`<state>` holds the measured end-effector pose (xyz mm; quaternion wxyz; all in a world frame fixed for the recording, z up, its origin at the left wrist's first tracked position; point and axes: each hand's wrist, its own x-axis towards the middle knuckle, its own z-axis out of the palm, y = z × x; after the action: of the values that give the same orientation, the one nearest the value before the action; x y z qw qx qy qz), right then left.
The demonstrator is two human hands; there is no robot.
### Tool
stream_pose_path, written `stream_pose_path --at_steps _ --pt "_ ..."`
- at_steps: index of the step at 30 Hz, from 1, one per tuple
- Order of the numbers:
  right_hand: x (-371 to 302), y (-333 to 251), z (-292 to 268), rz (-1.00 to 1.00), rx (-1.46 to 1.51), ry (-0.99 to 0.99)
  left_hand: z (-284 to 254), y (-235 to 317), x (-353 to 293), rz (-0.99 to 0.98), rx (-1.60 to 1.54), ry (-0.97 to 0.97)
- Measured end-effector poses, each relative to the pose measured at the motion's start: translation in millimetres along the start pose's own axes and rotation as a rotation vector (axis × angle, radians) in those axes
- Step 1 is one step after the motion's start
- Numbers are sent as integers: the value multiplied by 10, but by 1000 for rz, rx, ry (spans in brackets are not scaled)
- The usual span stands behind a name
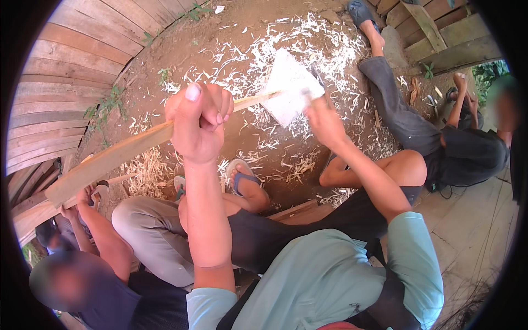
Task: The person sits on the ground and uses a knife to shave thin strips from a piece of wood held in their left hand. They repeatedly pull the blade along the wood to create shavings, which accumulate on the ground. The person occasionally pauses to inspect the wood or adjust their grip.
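Grasping a wooden strip (121, 153), your left grip (199, 124) is clenched; your right grip (325, 122), by the white pad (287, 74), is too blurred to tell.

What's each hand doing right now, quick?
Left hand: closed, holding a long wooden strip.
Right hand: curled beside the white slab; too blurred to tell what it holds, if anything.

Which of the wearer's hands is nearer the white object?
The right hand, beside the white object; the left hand, farther off, grips the wooden strip.
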<state>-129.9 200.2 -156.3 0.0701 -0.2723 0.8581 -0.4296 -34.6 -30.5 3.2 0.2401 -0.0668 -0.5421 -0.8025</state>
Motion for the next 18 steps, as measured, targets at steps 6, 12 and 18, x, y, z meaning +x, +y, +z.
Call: stream_pose_path --at_steps 6,12,18 --pt "295 -488 -500 87 -19 18 5 76 -135 -12 -42 101" --pt "34 191 14 -180 -278 134 29 -8 -19 27 -59 59" --pt "250 -556 -477 51 -191 -136 109 2 -250 61 23 118"
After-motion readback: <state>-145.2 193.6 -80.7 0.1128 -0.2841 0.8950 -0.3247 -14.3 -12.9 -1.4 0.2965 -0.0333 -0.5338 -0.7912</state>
